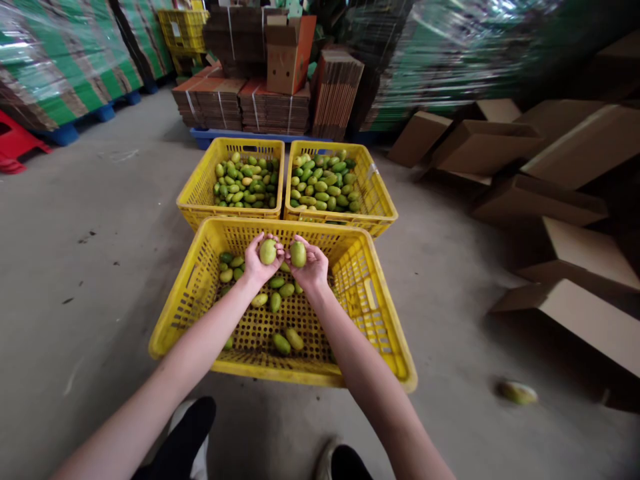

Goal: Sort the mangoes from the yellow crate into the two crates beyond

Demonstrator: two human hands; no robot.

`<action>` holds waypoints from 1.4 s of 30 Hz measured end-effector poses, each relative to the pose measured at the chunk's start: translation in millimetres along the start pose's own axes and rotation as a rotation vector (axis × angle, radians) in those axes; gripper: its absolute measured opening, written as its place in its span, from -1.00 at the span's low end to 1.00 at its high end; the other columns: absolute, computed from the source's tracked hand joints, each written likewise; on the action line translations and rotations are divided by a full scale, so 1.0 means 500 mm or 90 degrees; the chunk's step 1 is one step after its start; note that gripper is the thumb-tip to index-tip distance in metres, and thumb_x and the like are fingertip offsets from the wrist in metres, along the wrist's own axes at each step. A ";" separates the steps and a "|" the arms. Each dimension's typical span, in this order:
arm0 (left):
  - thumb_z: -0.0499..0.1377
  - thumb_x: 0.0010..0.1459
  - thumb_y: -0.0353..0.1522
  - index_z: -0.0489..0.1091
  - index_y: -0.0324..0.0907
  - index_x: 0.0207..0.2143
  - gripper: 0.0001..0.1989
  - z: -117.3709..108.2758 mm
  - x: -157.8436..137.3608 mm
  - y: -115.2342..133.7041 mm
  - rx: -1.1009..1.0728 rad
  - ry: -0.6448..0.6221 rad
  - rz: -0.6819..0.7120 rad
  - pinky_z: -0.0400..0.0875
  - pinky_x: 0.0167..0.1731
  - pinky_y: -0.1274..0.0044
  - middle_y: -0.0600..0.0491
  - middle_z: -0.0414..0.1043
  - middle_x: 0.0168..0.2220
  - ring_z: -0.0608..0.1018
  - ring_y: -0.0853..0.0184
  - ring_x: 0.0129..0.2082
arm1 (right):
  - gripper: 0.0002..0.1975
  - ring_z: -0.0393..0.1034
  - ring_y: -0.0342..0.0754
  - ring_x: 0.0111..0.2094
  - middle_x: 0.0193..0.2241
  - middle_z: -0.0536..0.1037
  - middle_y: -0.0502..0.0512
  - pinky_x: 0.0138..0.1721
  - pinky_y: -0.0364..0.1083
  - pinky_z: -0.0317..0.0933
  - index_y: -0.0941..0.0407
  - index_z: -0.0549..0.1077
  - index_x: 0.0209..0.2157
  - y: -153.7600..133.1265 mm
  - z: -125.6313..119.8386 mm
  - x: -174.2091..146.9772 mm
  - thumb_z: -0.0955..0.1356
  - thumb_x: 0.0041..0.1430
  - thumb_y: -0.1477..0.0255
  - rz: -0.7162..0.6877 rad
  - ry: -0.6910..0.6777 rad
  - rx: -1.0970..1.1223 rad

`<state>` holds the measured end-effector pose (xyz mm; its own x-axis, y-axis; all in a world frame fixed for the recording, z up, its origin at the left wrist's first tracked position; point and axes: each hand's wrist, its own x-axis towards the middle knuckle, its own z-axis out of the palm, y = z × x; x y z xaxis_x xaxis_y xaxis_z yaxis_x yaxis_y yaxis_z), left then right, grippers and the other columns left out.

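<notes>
- Two green fruits sit near the middle of the frame, above the near crate's floor: one fruit (268, 252) and, just to its right, another fruit (299, 254). Each oval has its long axis roughly up and down the frame.
- Below them, the yellow near crate (280, 375) holds loose fruit (287, 290) lying at mixed angles.
- The crate stands on a grey floor (100, 280); two fuller yellow crates (373, 183) stand just beyond it.
- Cardboard boxes (590, 253) lie at the right, flattened cartons (215, 100) are stacked at upper centre, and wrapped stacks (55, 60) stand upper left.
- The left hand (256, 265) has its fingers loosely curled around one fruit.
- The right hand (314, 267) cradles the other likewise, fingers half bent; I can't tell whether the two hands touch.
</notes>
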<state>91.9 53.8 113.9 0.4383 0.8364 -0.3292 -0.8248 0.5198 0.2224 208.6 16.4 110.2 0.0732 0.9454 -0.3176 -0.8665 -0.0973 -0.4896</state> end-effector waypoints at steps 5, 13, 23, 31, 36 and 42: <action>0.00 0.22 -0.42 0.41 -0.26 -0.42 -0.77 -0.003 0.004 -0.001 -0.011 0.000 0.003 0.44 -0.48 0.63 0.01 0.46 -0.46 0.50 0.45 -0.53 | -0.81 0.42 -0.10 -0.45 -0.35 0.59 -0.02 -0.34 -0.11 0.38 0.07 0.47 -0.27 0.001 -0.006 0.004 0.34 0.01 0.45 -0.038 -0.031 -0.029; -0.03 0.22 -0.37 0.46 -0.22 0.00 -0.61 -0.001 -0.009 0.001 -0.029 -0.027 0.032 0.51 -0.27 0.55 -0.03 0.60 -0.25 0.62 0.35 -0.29 | -0.94 0.39 -0.13 -0.48 -0.34 0.61 -0.01 -0.55 -0.19 0.23 0.09 0.46 -0.43 -0.003 0.000 -0.009 0.33 0.01 0.49 -0.023 -0.099 -0.002; -0.11 0.29 -0.25 0.29 -0.24 0.22 -0.47 0.009 -0.012 0.010 0.051 -0.075 0.032 0.47 -0.10 0.52 -0.11 0.53 0.02 0.54 0.25 0.06 | -0.85 0.45 -0.04 -0.33 -0.23 0.63 0.07 -0.31 -0.06 0.37 0.12 0.52 -0.37 -0.003 0.016 -0.026 0.31 0.09 0.42 -0.013 -0.080 0.090; -0.05 0.27 -0.36 0.44 -0.22 -0.03 -0.65 0.014 -0.016 0.016 -0.024 -0.004 -0.024 0.46 -0.46 0.69 -0.03 0.58 -0.27 0.59 0.44 -0.42 | -0.86 0.43 -0.10 -0.39 -0.27 0.59 0.03 -0.41 -0.15 0.34 0.10 0.47 -0.31 0.002 0.001 -0.006 0.32 0.05 0.41 -0.009 -0.048 -0.010; 0.00 0.19 -0.47 0.42 -0.22 -0.19 -0.77 0.017 -0.013 0.021 -0.127 0.104 -0.016 0.29 -0.65 0.80 0.06 0.43 -0.50 0.50 0.51 -0.54 | -0.95 0.36 -0.11 -0.54 -0.51 0.48 0.01 -0.64 -0.20 0.18 0.08 0.36 -0.45 0.074 -0.055 -0.020 0.34 -0.01 0.42 0.180 0.070 -0.291; 0.02 0.14 -0.47 0.41 -0.23 -0.24 -0.81 0.021 -0.006 0.033 -0.178 0.126 0.012 0.28 -0.68 0.78 0.05 0.41 -0.49 0.48 0.49 -0.54 | -0.79 0.24 -0.10 -0.66 -0.68 0.35 -0.03 -0.71 -0.14 0.16 0.05 0.24 -0.59 0.054 -0.031 -0.026 0.39 -0.10 0.47 0.247 0.029 -0.483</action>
<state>80.5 61.8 128.1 0.3660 0.7811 -0.5058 -0.9105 0.4131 -0.0209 192.2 -3.3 88.3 -0.1262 0.7903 -0.5995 -0.2703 -0.6089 -0.7458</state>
